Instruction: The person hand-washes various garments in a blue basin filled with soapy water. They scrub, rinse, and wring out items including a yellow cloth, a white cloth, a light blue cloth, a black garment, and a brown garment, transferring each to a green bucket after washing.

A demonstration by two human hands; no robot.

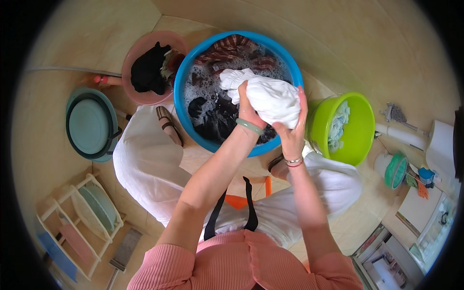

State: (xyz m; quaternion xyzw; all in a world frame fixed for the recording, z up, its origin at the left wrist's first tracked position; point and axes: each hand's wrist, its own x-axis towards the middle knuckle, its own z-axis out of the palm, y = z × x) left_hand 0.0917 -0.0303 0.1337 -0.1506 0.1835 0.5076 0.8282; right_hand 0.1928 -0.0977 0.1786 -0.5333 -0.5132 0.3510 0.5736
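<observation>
Between both hands I hold a bunched white cloth garment above a round blue basin. My left hand, below a pale green bangle, is closed on its near left side. My right hand grips the right side, with its fingers reaching up along the cloth. Sudsy dark water fills the basin. In it lie a reddish-brown striped cloth at the far side and black clothing near the front.
A pink basin with dark clothes stands at the left. To the right is a lime-green bucket holding pale cloth. Teal basins and a white rack are farther left. A tiled wall rises behind the blue basin.
</observation>
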